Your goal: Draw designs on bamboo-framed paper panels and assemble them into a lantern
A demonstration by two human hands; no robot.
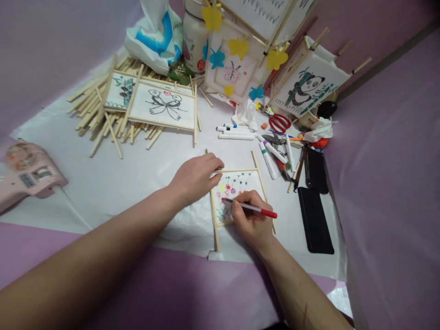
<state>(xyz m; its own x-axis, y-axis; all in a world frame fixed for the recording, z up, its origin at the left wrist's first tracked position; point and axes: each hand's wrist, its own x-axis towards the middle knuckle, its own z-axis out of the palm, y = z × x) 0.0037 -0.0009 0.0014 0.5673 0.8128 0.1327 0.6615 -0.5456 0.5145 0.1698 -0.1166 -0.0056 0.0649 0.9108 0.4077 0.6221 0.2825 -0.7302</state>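
Note:
A small wooden-stick frame (pixel 215 215) lies on the white paper, its white panel drawn with colourful flowers and green strokes. My left hand (pixel 201 174) grips the frame's upper left corner, thumb and fingers on either side of the stick. In my right hand (pixel 252 217) is a red pen (pixel 259 210), held in a writing grip. Its tip meets the panel near the left side, among pinkish-red marks. My right hand covers the lower right part of the drawing.
Wooden sticks (pixel 87 110) lie piled under framed drawings (pixel 165 104). A pink glue gun (pixel 37 169) is at left. Several markers (pixel 237 136), red-handled scissors (pixel 279 123) and pliers (pixel 275 139) lie beyond the frame. Black phones (pixel 315 220) sit right. A panda-decorated lantern (pixel 309 87) stands behind.

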